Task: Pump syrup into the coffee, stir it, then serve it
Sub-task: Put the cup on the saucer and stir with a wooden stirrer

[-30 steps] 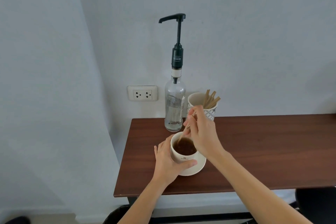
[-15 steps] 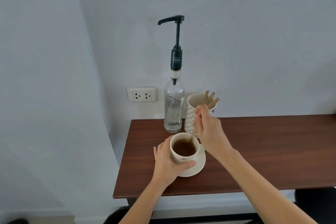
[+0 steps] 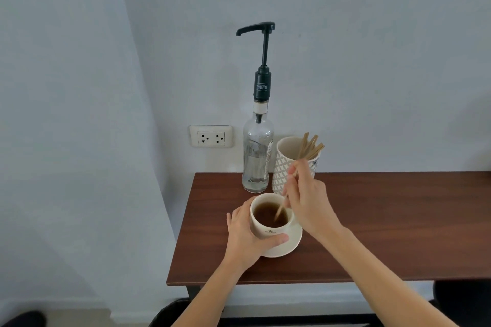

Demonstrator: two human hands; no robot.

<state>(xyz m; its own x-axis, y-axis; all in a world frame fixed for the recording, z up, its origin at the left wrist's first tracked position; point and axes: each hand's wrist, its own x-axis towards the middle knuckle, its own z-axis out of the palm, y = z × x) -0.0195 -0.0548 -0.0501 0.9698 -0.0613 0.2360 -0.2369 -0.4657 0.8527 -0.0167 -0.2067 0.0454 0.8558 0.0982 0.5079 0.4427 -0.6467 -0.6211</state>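
Observation:
A cream coffee cup (image 3: 265, 229) full of dark coffee stands on a cream saucer (image 3: 291, 244) at the left end of the brown table (image 3: 385, 220). My left hand (image 3: 245, 236) wraps around the cup's left side and front. My right hand (image 3: 305, 199) pinches a thin wooden stir stick (image 3: 281, 208), whose lower end dips into the coffee. Behind the cup stands a clear glass syrup bottle (image 3: 257, 156) with a tall black pump (image 3: 261, 61), its spout pointing left.
A patterned white holder (image 3: 285, 164) with several wooden stir sticks stands right of the bottle, just behind my right hand. A wall socket (image 3: 211, 137) sits left of the bottle. The wall runs close behind the table; the table's left edge is near the cup.
My right hand has moved rightward and back with the stick, whose tip has swept across the coffee from the cup's left to its right. My left hand stays on the cup.

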